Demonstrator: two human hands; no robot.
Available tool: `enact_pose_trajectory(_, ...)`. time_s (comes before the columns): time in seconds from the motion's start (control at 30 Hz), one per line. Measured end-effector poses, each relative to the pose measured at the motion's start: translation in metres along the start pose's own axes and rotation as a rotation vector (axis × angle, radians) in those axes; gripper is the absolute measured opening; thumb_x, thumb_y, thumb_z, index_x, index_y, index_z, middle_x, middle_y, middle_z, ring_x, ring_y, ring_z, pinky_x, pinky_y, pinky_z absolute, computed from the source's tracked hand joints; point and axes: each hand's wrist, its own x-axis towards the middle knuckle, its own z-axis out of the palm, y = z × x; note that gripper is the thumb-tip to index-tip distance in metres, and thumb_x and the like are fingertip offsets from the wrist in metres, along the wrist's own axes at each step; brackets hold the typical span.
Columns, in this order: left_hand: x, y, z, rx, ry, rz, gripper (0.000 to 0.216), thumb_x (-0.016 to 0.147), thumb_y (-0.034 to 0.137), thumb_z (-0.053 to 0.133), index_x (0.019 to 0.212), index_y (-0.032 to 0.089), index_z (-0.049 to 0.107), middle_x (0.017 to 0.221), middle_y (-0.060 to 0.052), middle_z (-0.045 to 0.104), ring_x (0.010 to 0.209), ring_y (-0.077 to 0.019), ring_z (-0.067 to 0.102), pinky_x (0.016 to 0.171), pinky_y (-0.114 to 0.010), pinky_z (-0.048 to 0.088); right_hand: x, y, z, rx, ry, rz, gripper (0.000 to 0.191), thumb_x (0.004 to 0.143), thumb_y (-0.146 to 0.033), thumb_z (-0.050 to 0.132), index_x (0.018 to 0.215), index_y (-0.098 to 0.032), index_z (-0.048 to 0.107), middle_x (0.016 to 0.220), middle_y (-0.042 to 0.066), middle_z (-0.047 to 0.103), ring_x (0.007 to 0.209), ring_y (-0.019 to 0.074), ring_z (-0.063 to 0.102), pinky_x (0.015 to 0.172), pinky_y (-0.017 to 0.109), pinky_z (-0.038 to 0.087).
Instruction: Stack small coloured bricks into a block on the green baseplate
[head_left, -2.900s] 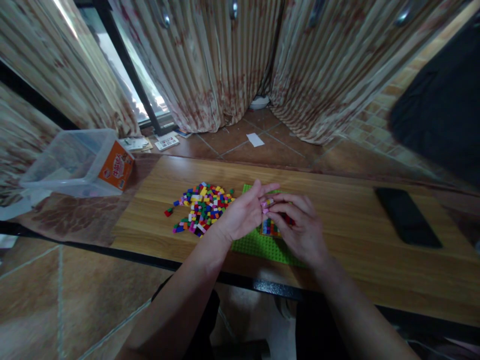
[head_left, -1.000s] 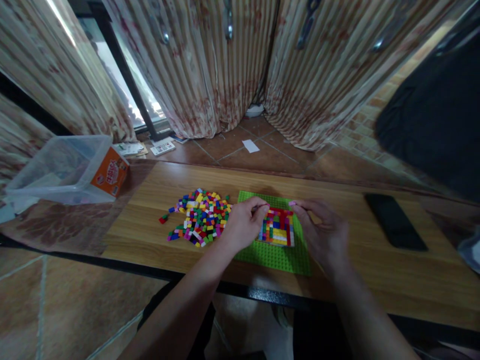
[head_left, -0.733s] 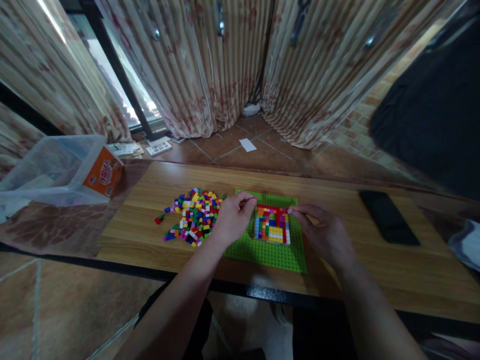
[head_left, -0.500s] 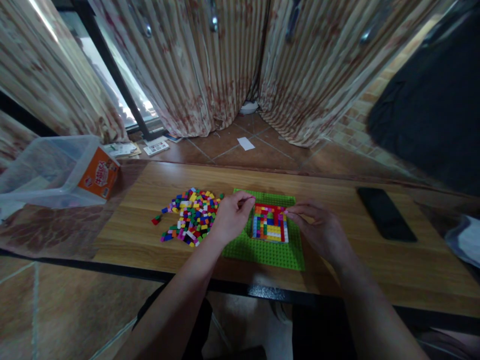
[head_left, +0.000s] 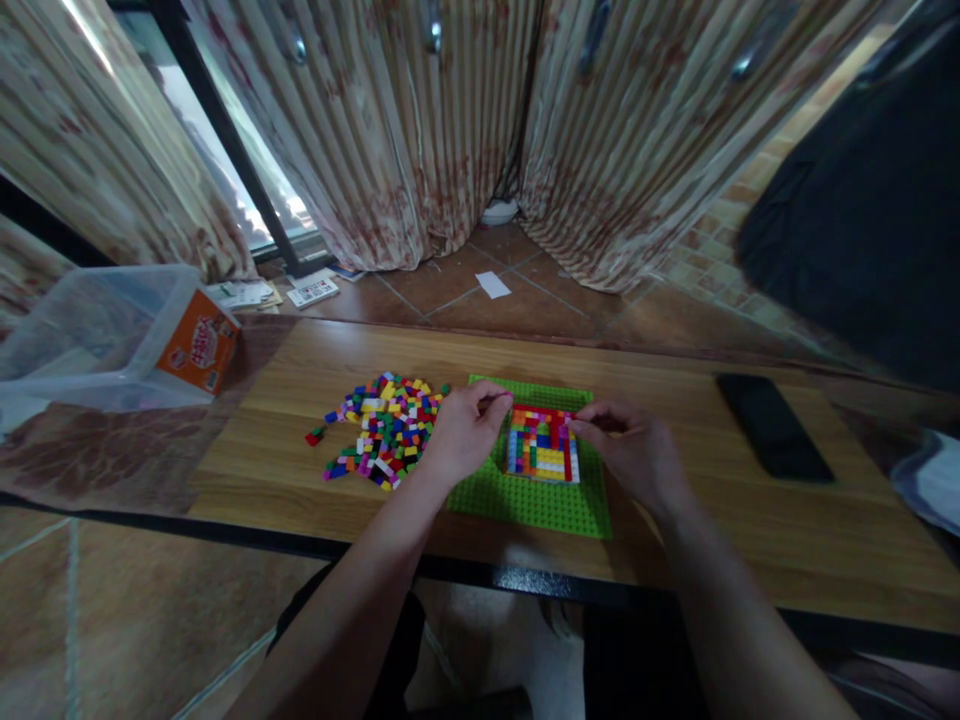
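My left hand (head_left: 469,425) is closed in a pinch, with a small pink toy brick (head_left: 508,398) at its fingertips, by the far left corner of a square build of colourful bricks (head_left: 541,447). At the far right corner, my right hand (head_left: 634,445) pinches another small pink brick (head_left: 568,421), touching or just above the build; which one I cannot tell. Red bricks run along the far and right sides of the build. Beneath it lies a green studded baseplate (head_left: 525,510). Left of my left hand spreads a pile of loose bricks (head_left: 390,430).
All this rests on a wooden table (head_left: 262,470). A black phone (head_left: 772,425) lies on the right. A clear plastic bin (head_left: 97,340) with an orange label stands at the left. Striped curtains (head_left: 375,150) hang beyond, and a dark cloth-like shape (head_left: 862,200) fills the upper right.
My right hand has shifted slightly left, its fingertips closer over the build's far right corner. My left hand stays pinched in nearly the same place.
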Motion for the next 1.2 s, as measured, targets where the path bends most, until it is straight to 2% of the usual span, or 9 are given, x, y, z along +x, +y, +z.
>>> enact_pose_trajectory(0.13, 0.000, 0.001, 0.000, 0.002, -0.011, -0.008, 0.017, 0.092, 0.021, 0.058, 0.080, 0.015, 0.069, 0.070, 0.001, 0.067, 0.066, -0.0122, 0.058, 0.065, -0.024, 0.044, 0.001, 0.001, 0.002, 0.133, -0.021, 0.124, 0.041, 0.064, -0.057, 0.085, 0.075, -0.020, 0.072, 0.073, 0.003, 0.072, 0.064, 0.0163, 0.062, 0.062, 0.032, 0.050)
enact_pose_trajectory(0.3, -0.001, 0.000, 0.001, 0.007, -0.017, 0.001, 0.017, 0.092, 0.021, 0.059, 0.080, 0.015, 0.069, 0.070, 0.001, 0.067, 0.067, -0.0126, 0.058, 0.065, -0.024, 0.044, 0.003, -0.004, 0.009, 0.412, -0.026, 0.299, 0.043, 0.050, -0.043, 0.094, 0.082, -0.021, 0.075, 0.077, 0.001, 0.075, 0.069, 0.0167, 0.068, 0.067, 0.033, 0.056)
enact_pose_trajectory(0.5, -0.001, -0.002, 0.002, -0.004, -0.029, -0.008, 0.016, 0.092, 0.020, 0.058, 0.081, 0.015, 0.069, 0.072, 0.000, 0.068, 0.068, -0.0129, 0.059, 0.066, -0.024, 0.045, 0.003, -0.004, 0.011, 0.540, -0.067, 0.428, 0.038, 0.049, -0.036, 0.095, 0.080, -0.021, 0.079, 0.079, 0.003, 0.078, 0.069, 0.0186, 0.071, 0.072, 0.037, 0.060)
enact_pose_trajectory(0.67, -0.001, -0.003, 0.004, -0.016, -0.034, -0.019, 0.017, 0.092, 0.022, 0.058, 0.083, 0.015, 0.069, 0.074, 0.000, 0.069, 0.069, -0.0129, 0.059, 0.065, -0.024, 0.044, 0.004, -0.002, 0.010, 0.547, -0.097, 0.451, 0.039, 0.048, -0.036, 0.095, 0.080, -0.021, 0.080, 0.080, 0.004, 0.079, 0.071, 0.0184, 0.072, 0.076, 0.037, 0.060)
enact_pose_trajectory(1.0, -0.003, -0.001, 0.005, -0.072, -0.068, -0.025, 0.015, 0.092, 0.020, 0.055, 0.092, 0.015, 0.070, 0.078, 0.000, 0.068, 0.069, -0.0123, 0.057, 0.064, -0.023, 0.043, 0.005, 0.002, 0.009, 0.487, -0.090, 0.348, 0.037, 0.055, -0.038, 0.092, 0.086, -0.023, 0.080, 0.084, 0.003, 0.079, 0.074, 0.0191, 0.072, 0.075, 0.038, 0.060)
enact_pose_trajectory(1.2, -0.004, 0.002, 0.006, -0.143, -0.108, -0.027, 0.014, 0.092, 0.021, 0.057, 0.090, 0.016, 0.069, 0.076, 0.001, 0.066, 0.067, -0.0117, 0.056, 0.063, -0.023, 0.044, 0.003, -0.010, 0.008, 0.352, 0.120, 0.023, 0.024, 0.076, -0.039, 0.079, 0.095, -0.026, 0.078, 0.092, 0.003, 0.076, 0.079, 0.0181, 0.069, 0.074, 0.035, 0.057)
